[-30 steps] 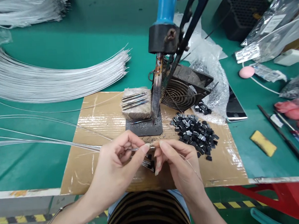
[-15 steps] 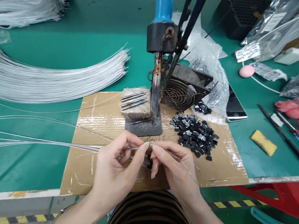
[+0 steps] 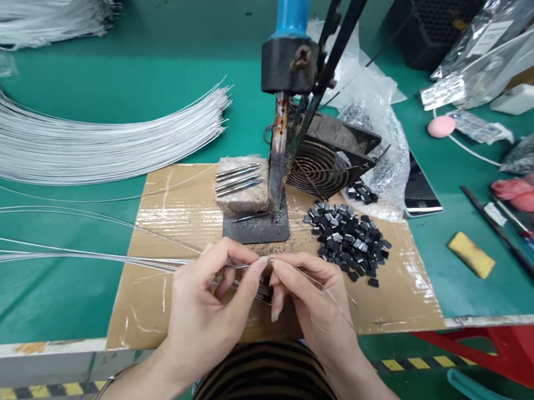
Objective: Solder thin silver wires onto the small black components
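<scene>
Striped top (image 3: pixel 264 384): nearest, below the counter's near edge.
Left hand (image 3: pixel 210 303): thumb and forefinger pinched on a thin grey wire (image 3: pixel 238 266), above the cardboard's near half.
Right hand (image 3: pixel 316 296): thumb and forefinger pinched narrow on a fine strand (image 3: pixel 330 294), fingertips just beside the left hand's; the strand trails over the hand to the near right, and its gripped end is hidden.
Cardboard (image 3: pixel 142 316): flat on the green counter (image 3: pixel 106 83), beneath both hands.
Loose wires (image 3: pixel 153 262): run in from the left towards the left hand; more wires and something black lie below the fingers, partly hidden.
Sponge (image 3: pixel 471 255): yellow, right of the cardboard.
Black pieces (image 3: pixel 351 243): heaped on the cardboard's right side.
Block (image 3: pixel 242 201): on a dark plate (image 3: pixel 260 229), metal rods (image 3: pixel 238 179) across its top.
Soldering iron (image 3: pixel 280 142): tip down over the plate.
Fan (image 3: pixel 321 163): tilted, right of the iron.
Wire bundle (image 3: pixel 110 146): broad and curved, far left.
</scene>
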The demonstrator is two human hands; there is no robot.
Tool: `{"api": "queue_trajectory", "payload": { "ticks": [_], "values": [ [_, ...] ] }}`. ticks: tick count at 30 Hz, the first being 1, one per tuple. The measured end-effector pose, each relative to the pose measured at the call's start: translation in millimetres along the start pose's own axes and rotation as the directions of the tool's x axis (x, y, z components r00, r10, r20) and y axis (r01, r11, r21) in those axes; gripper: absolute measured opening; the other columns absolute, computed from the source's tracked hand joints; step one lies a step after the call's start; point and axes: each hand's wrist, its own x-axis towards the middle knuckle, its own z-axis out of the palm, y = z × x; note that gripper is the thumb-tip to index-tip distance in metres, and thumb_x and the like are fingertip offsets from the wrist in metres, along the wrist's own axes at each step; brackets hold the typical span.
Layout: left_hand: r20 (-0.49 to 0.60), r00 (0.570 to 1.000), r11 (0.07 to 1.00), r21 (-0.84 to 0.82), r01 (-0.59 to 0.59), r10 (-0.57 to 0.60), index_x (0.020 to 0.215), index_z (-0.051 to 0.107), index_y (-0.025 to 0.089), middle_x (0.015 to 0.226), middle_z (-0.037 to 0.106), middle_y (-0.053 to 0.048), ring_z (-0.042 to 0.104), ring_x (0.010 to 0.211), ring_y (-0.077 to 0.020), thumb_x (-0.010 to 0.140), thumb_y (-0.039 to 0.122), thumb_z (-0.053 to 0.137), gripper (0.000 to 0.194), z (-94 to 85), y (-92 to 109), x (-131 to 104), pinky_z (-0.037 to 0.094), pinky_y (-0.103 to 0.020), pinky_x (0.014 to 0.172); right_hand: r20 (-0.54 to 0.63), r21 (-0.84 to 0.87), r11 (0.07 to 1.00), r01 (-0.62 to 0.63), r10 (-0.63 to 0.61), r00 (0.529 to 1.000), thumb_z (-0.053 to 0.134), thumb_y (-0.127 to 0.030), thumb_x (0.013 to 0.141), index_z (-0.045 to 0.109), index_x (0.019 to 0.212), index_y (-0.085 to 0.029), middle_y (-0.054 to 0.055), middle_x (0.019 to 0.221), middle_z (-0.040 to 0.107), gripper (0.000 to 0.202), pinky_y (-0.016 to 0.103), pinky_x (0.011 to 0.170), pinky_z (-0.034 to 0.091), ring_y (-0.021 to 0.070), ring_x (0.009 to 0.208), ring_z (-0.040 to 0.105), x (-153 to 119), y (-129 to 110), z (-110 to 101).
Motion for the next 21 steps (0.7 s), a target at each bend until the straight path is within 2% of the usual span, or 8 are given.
{"api": "queue_trajectory", "payload": {
  "ticks": [5, 10, 17, 21],
  "values": [
    [0.041, 0.999, 0.999, 0.050, 0.008, -0.010, 0.087, 0.064, 0.023, 0.066, 0.054, 0.006, 0.039, 0.052, -0.0082, 0.096, 0.022, 0.066, 0.010, -2.8, 1.5, 0.5, 0.032, -0.022, 0.048, 0.030, -0.019, 0.998, -0.060, 0.061, 0.998, 0.079, -0.027, 0.090, 0.080, 0.087, -0.018, -0.002, 0.069, 0.069, 0.009, 0.014, 0.047, 0.054, 0.0062, 0.047, 0.062, 2.6, -7.0, -5.1],
    [0.071, 0.995, 0.997, 0.011, 0.071, -0.071, 0.087, 0.065, 0.022, 0.071, 0.058, 0.004, 0.045, 0.054, -0.0086, 0.097, 0.026, 0.066, 0.011, -2.4, 1.0, -0.3, 0.035, -0.022, 0.048, 0.059, -0.028, 0.992, -0.125, 0.127, 0.990, 0.081, -0.027, 0.088, 0.079, 0.082, -0.017, -0.001, 0.068, 0.068, 0.012, 0.014, 0.046, 0.054, 0.0063, 0.046, 0.061, 4.6, -13.2, -7.8],
    [0.026, 0.996, 0.996, -0.009, 0.088, -0.088, 0.089, 0.064, 0.021, 0.072, 0.061, 0.002, 0.053, 0.055, -0.0102, 0.098, 0.028, 0.064, 0.011, 2.8, -2.4, -2.0, 0.039, -0.023, 0.049, 0.037, 0.048, 0.993, -0.105, 0.103, 0.994, 0.080, -0.027, 0.088, 0.082, 0.089, -0.018, -0.001, 0.067, 0.068, 0.010, 0.014, 0.047, 0.056, 0.0059, 0.046, 0.060, 4.3, -7.6, -3.8],
    [-0.009, 0.999, 0.998, 0.026, 0.051, -0.051, 0.088, 0.063, 0.022, 0.072, 0.059, 0.002, 0.047, 0.053, -0.0090, 0.097, 0.026, 0.065, 0.010, 5.2, -3.5, -3.1, 0.038, -0.022, 0.048, 0.019, 0.089, 0.993, -0.083, 0.082, 0.996, 0.078, -0.025, 0.089, 0.082, 0.089, -0.017, -0.001, 0.069, 0.068, 0.009, 0.014, 0.046, 0.056, 0.0056, 0.046, 0.059, 4.2, -4.3, -0.6]
  ]
}}
